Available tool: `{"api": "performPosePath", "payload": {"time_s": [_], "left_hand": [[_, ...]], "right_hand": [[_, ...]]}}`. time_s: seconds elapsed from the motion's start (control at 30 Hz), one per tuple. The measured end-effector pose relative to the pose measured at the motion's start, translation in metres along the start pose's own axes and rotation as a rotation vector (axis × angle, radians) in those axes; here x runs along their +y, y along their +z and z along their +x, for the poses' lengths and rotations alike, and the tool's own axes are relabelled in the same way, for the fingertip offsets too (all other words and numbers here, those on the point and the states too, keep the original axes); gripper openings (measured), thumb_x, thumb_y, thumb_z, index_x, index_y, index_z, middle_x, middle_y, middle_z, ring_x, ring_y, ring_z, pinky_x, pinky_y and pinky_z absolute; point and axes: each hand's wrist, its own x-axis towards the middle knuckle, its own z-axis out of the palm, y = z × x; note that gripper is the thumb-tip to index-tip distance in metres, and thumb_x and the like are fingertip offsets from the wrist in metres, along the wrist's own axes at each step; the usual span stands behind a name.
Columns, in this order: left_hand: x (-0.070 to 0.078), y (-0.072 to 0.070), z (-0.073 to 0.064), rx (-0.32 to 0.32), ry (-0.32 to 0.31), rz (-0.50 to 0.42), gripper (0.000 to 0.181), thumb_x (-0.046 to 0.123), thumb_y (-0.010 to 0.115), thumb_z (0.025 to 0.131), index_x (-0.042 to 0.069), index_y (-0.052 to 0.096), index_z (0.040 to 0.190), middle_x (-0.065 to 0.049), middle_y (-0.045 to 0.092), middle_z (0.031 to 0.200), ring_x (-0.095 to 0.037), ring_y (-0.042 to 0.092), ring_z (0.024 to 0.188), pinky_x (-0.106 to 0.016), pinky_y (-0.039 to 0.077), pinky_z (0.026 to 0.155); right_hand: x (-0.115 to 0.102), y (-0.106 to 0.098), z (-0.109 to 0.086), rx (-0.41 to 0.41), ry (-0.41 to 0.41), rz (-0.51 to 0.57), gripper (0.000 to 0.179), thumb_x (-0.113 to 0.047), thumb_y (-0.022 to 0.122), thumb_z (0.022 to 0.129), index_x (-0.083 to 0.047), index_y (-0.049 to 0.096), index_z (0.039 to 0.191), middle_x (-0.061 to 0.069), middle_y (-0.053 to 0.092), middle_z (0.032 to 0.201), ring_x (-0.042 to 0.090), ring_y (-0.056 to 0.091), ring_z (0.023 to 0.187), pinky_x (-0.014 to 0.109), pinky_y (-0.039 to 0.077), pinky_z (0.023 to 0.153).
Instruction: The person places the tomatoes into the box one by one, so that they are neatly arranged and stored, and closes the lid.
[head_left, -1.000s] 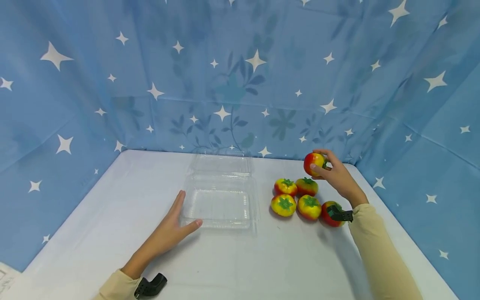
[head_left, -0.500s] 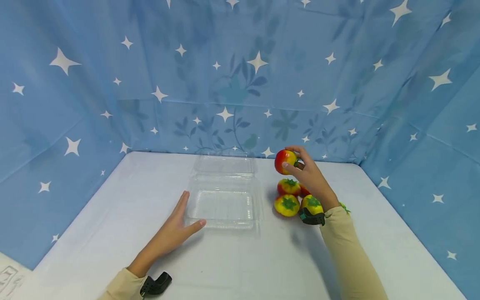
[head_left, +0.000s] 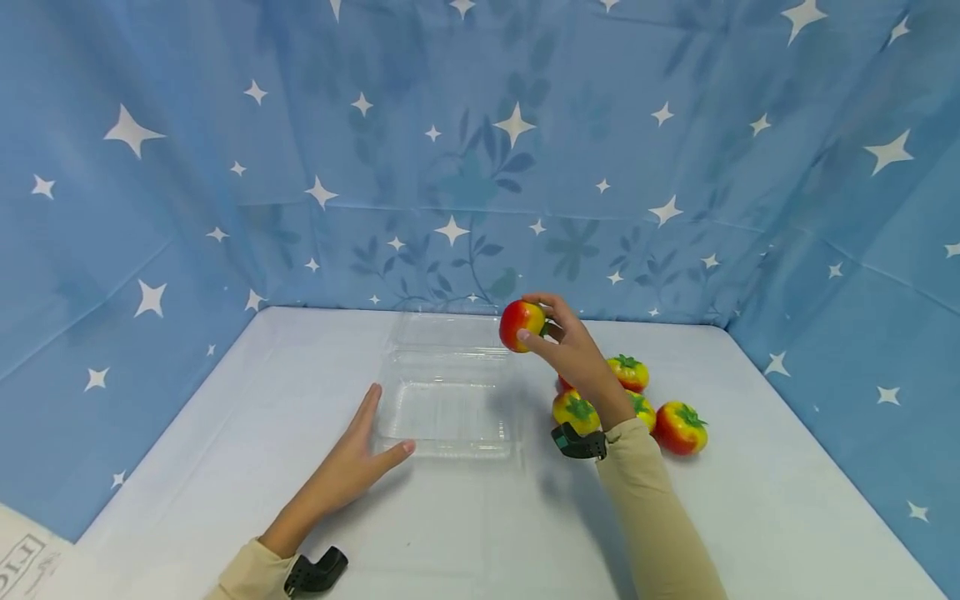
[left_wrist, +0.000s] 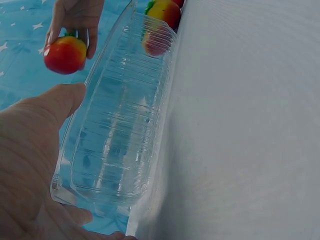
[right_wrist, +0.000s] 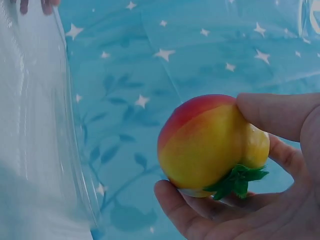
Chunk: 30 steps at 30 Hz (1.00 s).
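Observation:
In the head view my right hand pinches a red and yellow persimmon between thumb and fingers, above the table near the container's back right side. Its green leafy calyx faces the palm in the right wrist view. A clear plastic clamshell container lies with its lid folded back toward the curtain. My left hand has its fingers and thumb spread at the container's front left corner. In the left wrist view its thumb is right at the container's rim.
Several more persimmons sit grouped right of the container, partly hidden behind my right forearm. A blue starred curtain rises along the back and sides of the white table. Printed paper or cloth shows at the lower left.
My right hand has carried the persimmon left, from above the other persimmons to beside the container's lid. The left hand keeps its place at the container.

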Motion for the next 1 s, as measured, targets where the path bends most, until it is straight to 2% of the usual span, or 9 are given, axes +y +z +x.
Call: {"api": "performPosePath", "payload": {"time_s": [0.2,0.47,0.7,1.0], "left_hand": [[-0.001,-0.002,-0.001,0.008,0.001,-0.002,0.111,0.047,0.073,0.101,-0.002,0.000,0.170,-0.024,-0.002,0.177,-0.043,0.002,0.162,-0.066,0.011,0.126],[-0.001,-0.002,-0.003,0.004,-0.009,-0.014,0.111,0.046,0.073,0.101,-0.001,0.002,0.170,-0.023,0.000,0.177,-0.043,0.003,0.162,-0.066,0.010,0.126],[-0.002,0.000,-0.001,-0.011,-0.029,-0.012,0.109,0.044,0.073,0.102,0.000,0.001,0.171,-0.019,-0.001,0.178,-0.041,0.004,0.162,-0.066,0.010,0.126],[-0.001,0.002,0.002,-0.007,-0.032,-0.013,0.108,0.042,0.074,0.101,0.002,0.003,0.171,-0.017,0.001,0.179,-0.039,0.007,0.163,-0.064,0.012,0.125]], "right_hand": [[-0.012,0.028,0.006,-0.060,-0.061,0.003,0.058,-0.016,0.072,0.104,-0.015,0.045,0.155,0.016,0.048,0.158,0.040,0.053,0.140,0.054,0.054,0.106],[-0.021,0.066,0.016,-0.103,-0.071,0.017,0.061,-0.015,0.074,0.102,-0.016,0.047,0.156,0.016,0.049,0.157,0.039,0.054,0.137,0.049,0.056,0.104],[-0.016,0.098,0.025,-0.117,-0.039,-0.008,0.059,-0.016,0.077,0.098,-0.018,0.051,0.151,0.015,0.055,0.152,0.038,0.055,0.136,0.047,0.059,0.099],[-0.001,0.130,0.030,-0.169,0.008,-0.032,0.056,-0.016,0.076,0.099,-0.013,0.052,0.150,0.016,0.056,0.153,0.040,0.057,0.134,0.049,0.057,0.103]]}}
